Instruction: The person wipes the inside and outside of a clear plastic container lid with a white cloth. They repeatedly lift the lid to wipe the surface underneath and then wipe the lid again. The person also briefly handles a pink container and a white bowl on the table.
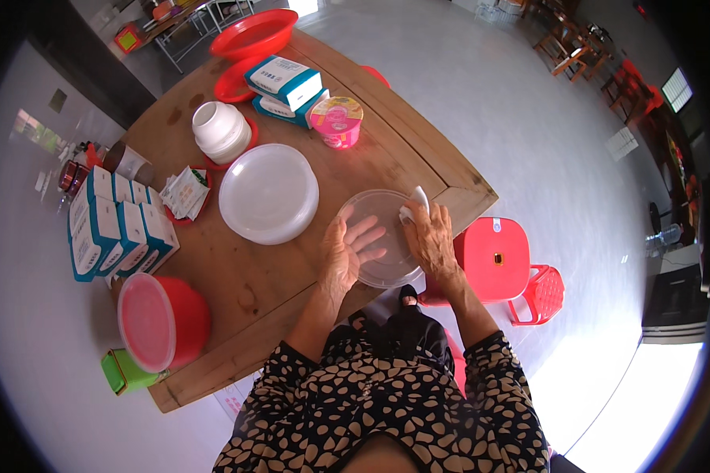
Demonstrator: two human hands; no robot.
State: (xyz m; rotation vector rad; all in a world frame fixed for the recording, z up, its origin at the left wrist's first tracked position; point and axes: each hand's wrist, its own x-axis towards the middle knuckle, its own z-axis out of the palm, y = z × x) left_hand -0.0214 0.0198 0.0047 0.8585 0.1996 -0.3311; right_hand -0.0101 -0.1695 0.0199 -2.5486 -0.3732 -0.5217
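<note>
Head view from where I'm watching: the right hand point(432, 236) is pinched shut on a small white wipe point(412, 203), pressing it onto the far rim of a clear plastic lid point(383, 236). The left hand point(345, 251) lies flat, fingers spread, palm down on the near-left part of that lid, not gripping anything.

What worries me is where the lid sits, right at the corner of the wooden table point(292, 260), with its near edge looking like it hangs just past the table edge. If the flat hand eases off while the wipe pushes sideways, I reckon the lid skids or tips off toward the lap, or toward the red stool point(493, 256) below on the right. Slick clear plastic probably doesn't help.

Room-wise, the right and near sides are all drop-off. Leftward there's some bare wood, then a white round lidded container point(268, 193) just beside the lid, apart from it. A pink cup point(337, 120) stands further back, and a red bowl with a lid point(162, 322) sits well apart at the near-left edge. Best open space is the wood between the two lids.
</note>
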